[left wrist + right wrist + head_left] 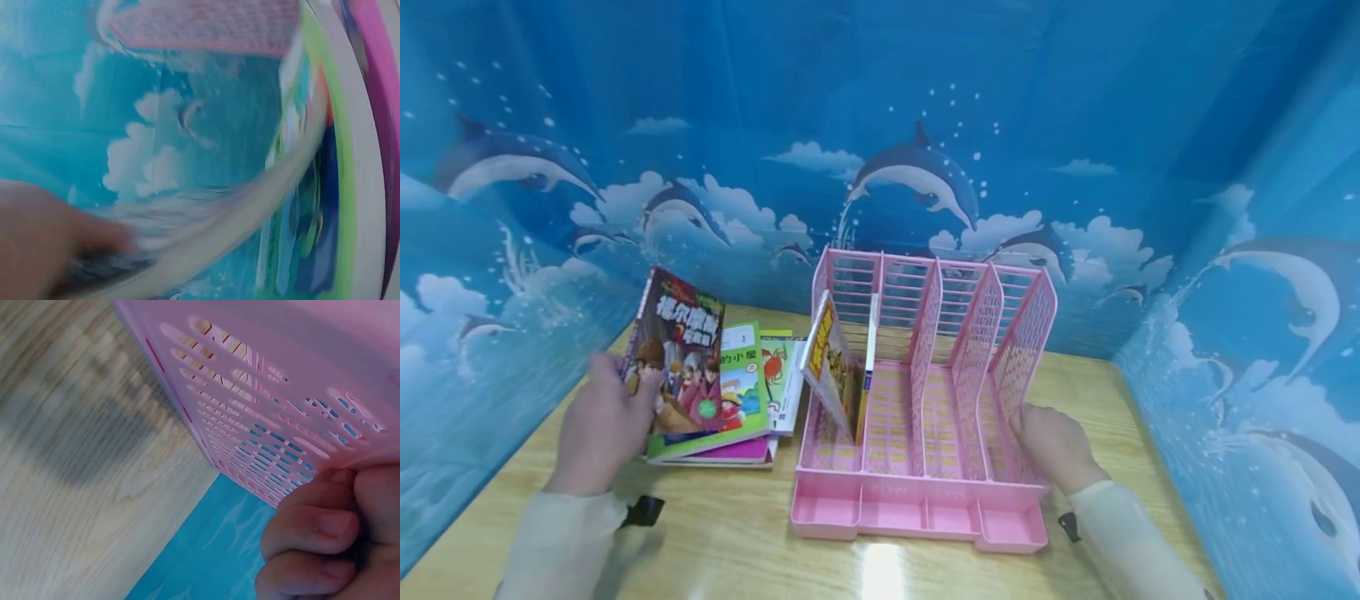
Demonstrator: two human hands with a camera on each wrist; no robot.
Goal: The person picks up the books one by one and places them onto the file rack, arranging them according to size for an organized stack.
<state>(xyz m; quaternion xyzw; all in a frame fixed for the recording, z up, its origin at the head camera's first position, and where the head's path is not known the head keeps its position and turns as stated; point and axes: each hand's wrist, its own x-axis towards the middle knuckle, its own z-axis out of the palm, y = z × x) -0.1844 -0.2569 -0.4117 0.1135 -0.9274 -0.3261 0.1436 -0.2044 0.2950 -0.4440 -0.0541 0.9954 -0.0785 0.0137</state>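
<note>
My left hand (pixel 602 421) grips a dark-covered book (pixel 681 333) by its lower left side, tilted over a pile of books. Blurred in the left wrist view, the book's pages (pixel 219 234) curve away from the hand. Below it lie a green-edged book (pixel 748 417), a purple one (pixel 737 451) and a book with a red crab (pixel 773 364). At the right, my right hand (pixel 1056 446) holds the side wall of a pink desktop book rack (pixel 917 487); its curled fingers (pixel 309 534) show at the perforated panel. Two books, one with a yellow title (pixel 823 342), lean in the leftmost slot.
Shallow pink trays (pixel 891 512) run along the rack's front. Everything stands on a light wooden table (pixel 737 533). Blue dolphin-print sheeting (pixel 760 125) rises behind the table and at both sides.
</note>
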